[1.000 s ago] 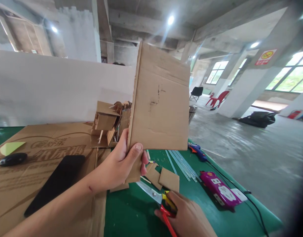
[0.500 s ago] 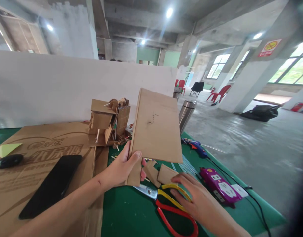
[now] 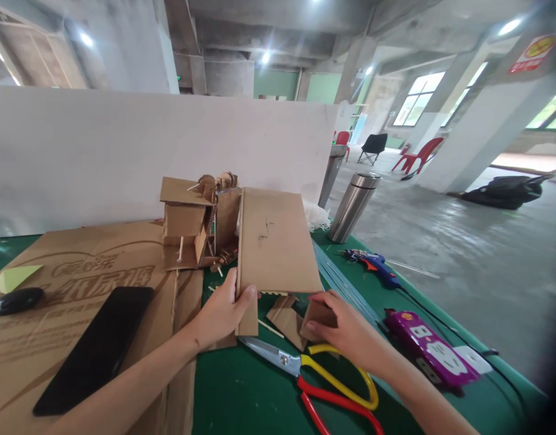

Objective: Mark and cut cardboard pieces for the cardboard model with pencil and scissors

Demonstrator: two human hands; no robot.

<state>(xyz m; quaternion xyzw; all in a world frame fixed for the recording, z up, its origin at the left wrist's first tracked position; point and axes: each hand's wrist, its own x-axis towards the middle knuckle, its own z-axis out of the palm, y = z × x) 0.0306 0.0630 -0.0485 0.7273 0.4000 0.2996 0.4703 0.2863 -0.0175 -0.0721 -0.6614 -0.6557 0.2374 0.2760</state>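
Note:
My left hand (image 3: pixel 230 311) grips the lower left of a large cardboard panel (image 3: pixel 280 241), thumb in front and fingers behind. The panel is tilted and has dark pen marks; a narrow strip of it runs down past my thumb. My right hand (image 3: pixel 345 326) has thumb and fingers closed around a small cardboard piece (image 3: pixel 318 314), just under the panel's lower right corner. Beside that piece lies a bent cardboard scrap (image 3: pixel 284 314). Scissors (image 3: pixel 282 359) with red and yellow handles rest on the green table below my right hand.
A cardboard construction (image 3: pixel 199 223) stands behind, left of the panel. On the left, a black phone (image 3: pixel 96 350) and a mouse (image 3: pixel 17 300) lie on flat cardboard (image 3: pixel 55 338). To the right are a steel flask (image 3: pixel 354 208), glue gun (image 3: pixel 373 266), clear sticks (image 3: pixel 341 281) and purple power strip (image 3: pixel 429 350).
The large panel has come down and tipped back in my left hand. My right hand has moved from over the scissors' yellow handle to the small cardboard piece and tilted it up.

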